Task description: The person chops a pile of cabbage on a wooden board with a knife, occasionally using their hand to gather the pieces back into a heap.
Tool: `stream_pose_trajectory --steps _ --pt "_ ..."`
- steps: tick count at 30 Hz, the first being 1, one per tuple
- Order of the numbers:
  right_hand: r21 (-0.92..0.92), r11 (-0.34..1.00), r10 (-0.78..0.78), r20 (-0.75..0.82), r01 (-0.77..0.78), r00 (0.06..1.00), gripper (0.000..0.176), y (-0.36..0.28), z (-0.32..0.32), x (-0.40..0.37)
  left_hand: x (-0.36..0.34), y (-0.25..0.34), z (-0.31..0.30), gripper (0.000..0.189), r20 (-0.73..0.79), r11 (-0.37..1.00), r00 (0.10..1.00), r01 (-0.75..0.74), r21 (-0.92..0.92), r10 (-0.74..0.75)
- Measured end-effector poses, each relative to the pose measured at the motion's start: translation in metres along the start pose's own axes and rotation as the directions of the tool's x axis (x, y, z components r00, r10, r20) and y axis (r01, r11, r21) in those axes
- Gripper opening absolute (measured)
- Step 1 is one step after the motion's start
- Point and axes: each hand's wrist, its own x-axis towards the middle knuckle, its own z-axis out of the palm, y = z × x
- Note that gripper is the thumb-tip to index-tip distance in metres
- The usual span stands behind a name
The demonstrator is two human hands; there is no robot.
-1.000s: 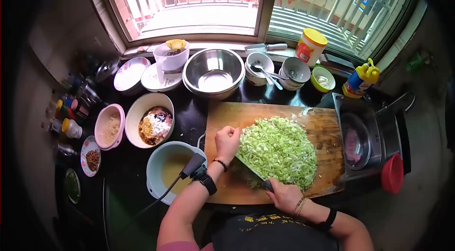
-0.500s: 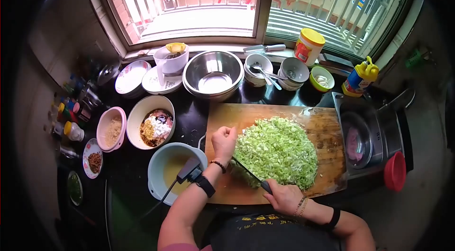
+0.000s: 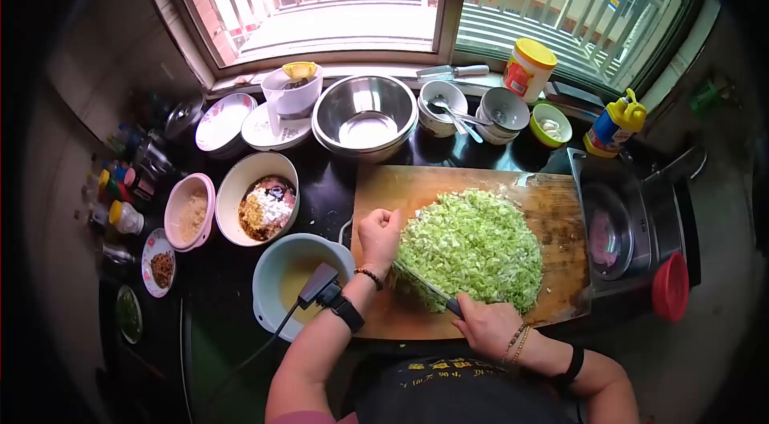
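Head view: chopped greens [image 3: 477, 244] heaped mid-board; knife [image 3: 423, 282] aslant over the near-left part of the board [image 3: 567, 264]. Short, even strokes, fingertips clear of the edge, would probably serve best. Right hand [image 3: 490, 329] closed firmly round the handle [image 3: 454, 308]; left hand [image 3: 379, 238] curled near the blade's far end, above the board's left side, its contents, if any, hidden.
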Motion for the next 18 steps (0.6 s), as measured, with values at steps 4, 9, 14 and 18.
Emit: stream_pose_trajectory --steps 4,9,14,18 --pt "-0.004 0.999 0.032 0.027 -0.032 0.999 0.027 0.021 0.027 0.002 -0.003 -0.022 0.005 0.025 -0.027 0.994 0.999 -0.034 0.107 0.037" --pt "0.044 0.997 -0.053 -0.067 0.056 0.996 0.026 0.015 0.013 0.001 -0.003 -0.002 0.001 0.024 -0.001 0.996 0.998 -0.066 0.056 0.067" --pt "-0.010 0.999 -0.031 -0.016 0.031 0.999 0.026 0.017 0.026 -0.001 -0.010 -0.017 -0.001 0.022 -0.005 0.999 1.000 -0.001 0.034 0.001" --pt "0.038 0.998 -0.049 0.068 0.047 0.997 0.032 0.018 0.009 -0.002 -0.013 -0.007 -0.005 0.023 -0.025 0.998 0.999 -0.023 0.061 0.024"
